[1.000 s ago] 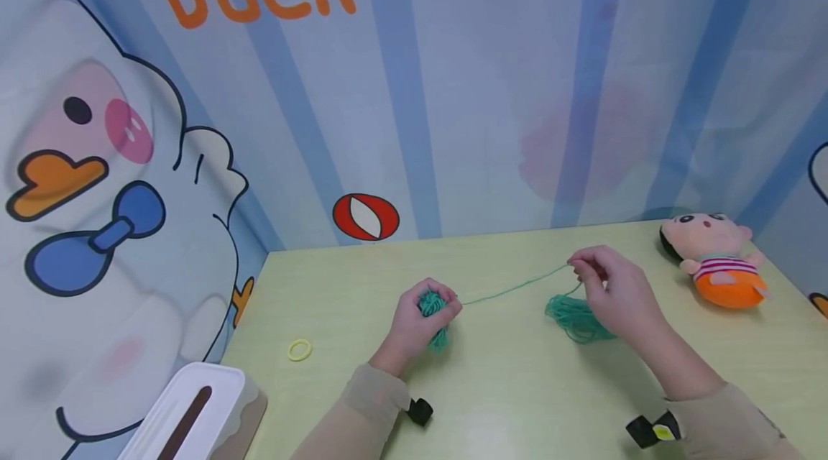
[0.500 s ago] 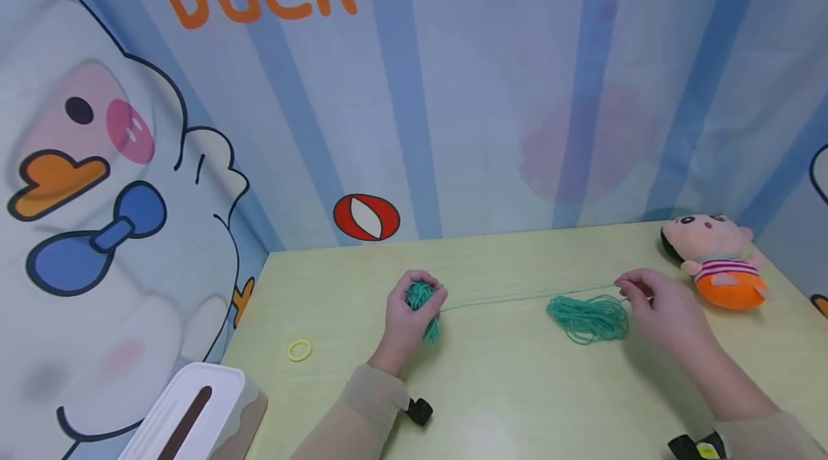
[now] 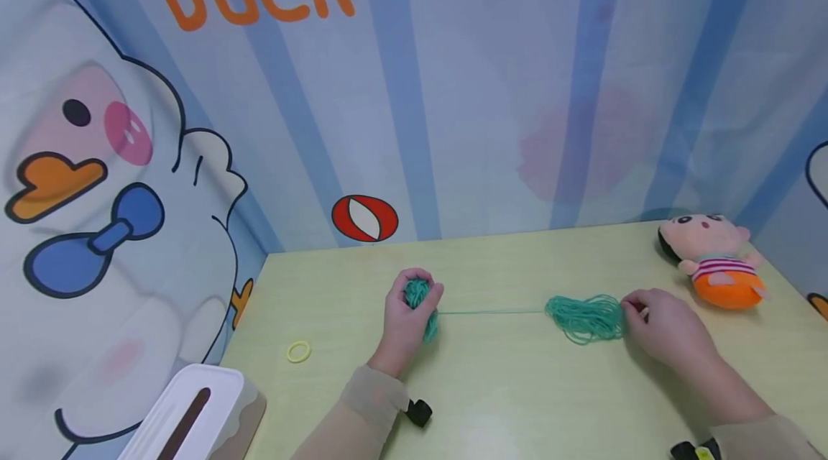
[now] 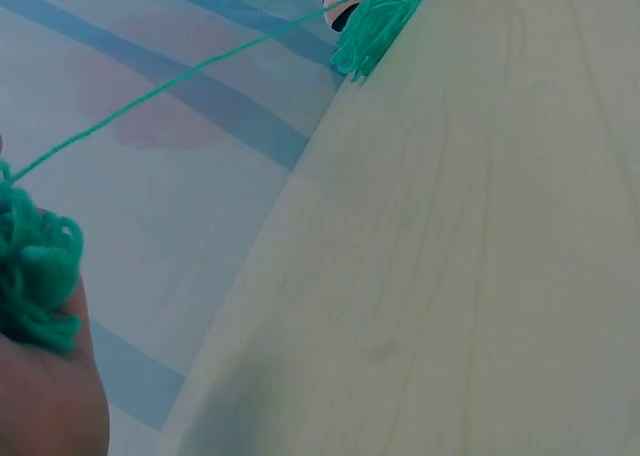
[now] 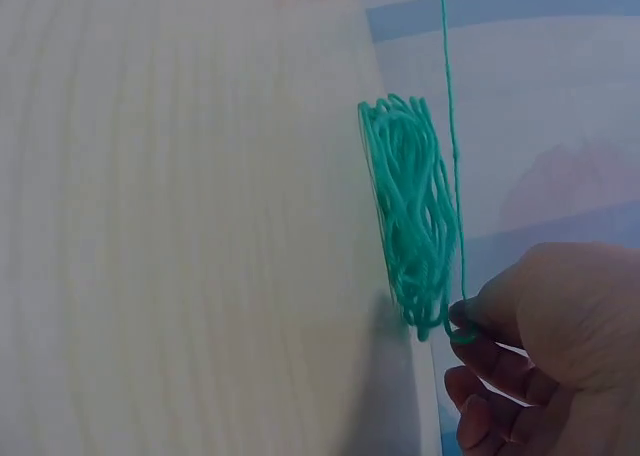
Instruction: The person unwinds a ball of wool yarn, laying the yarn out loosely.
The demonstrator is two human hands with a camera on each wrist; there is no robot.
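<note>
My left hand point(image 3: 402, 323) grips a small bundle of green yarn point(image 3: 417, 293), its fingers curled round it above the table; the left wrist view shows the bundle point(image 4: 38, 266) at the left edge. A single strand point(image 3: 491, 312) stretches from it to the right, over a loose, looped hank of green yarn point(image 3: 585, 319) lying on the table. Right at the hank's right end, my right hand point(image 3: 669, 327) pinches the strand between thumb and forefinger. In the right wrist view the strand point(image 5: 455, 156) runs past the hank point(image 5: 410, 216) down to the pinching fingertips point(image 5: 465, 321).
A yellow ring point(image 3: 299, 351) lies on the table left of my left hand. A white box with a slot point(image 3: 223, 392) stands at the front left. A plush doll point(image 3: 714, 259) rests at the back right. A printed blue curtain point(image 3: 466, 86) borders the table's far side.
My right hand has moved right and down, from above the hank to its right end, drawing the strand longer. My left hand has shifted slightly left, still holding the bundle.
</note>
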